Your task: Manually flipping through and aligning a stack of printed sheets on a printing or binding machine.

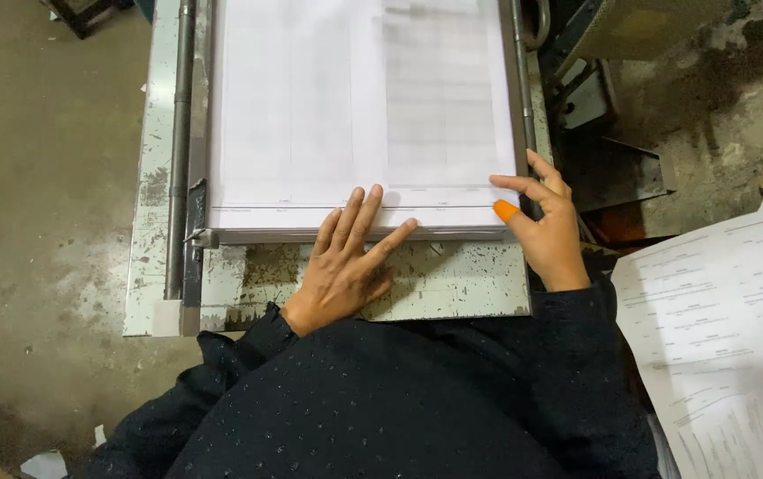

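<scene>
While both hands (pixel 346 266) (pixel 546 226) press flat (grip open, empty), paper stack (pixel 359 115) fills tray (pixel 173 186).

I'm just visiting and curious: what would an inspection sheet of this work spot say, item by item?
Surface: worn metal table, white paint chipped and flaking, with a metal rail along its left side.
Job's things: thick stack of printed paper sheets, squared up on the table.
Clutter: loose printed sheets lying to the right; paper scraps on the floor.
Hands: left hand flat, fingers spread on the stack's near edge; right hand at the stack's right corner, an orange rubber cap on its thumb. Neither is closed on anything.
Cables: nothing seen.
Surroundings: stained concrete floor; dark machine parts to the right.
</scene>
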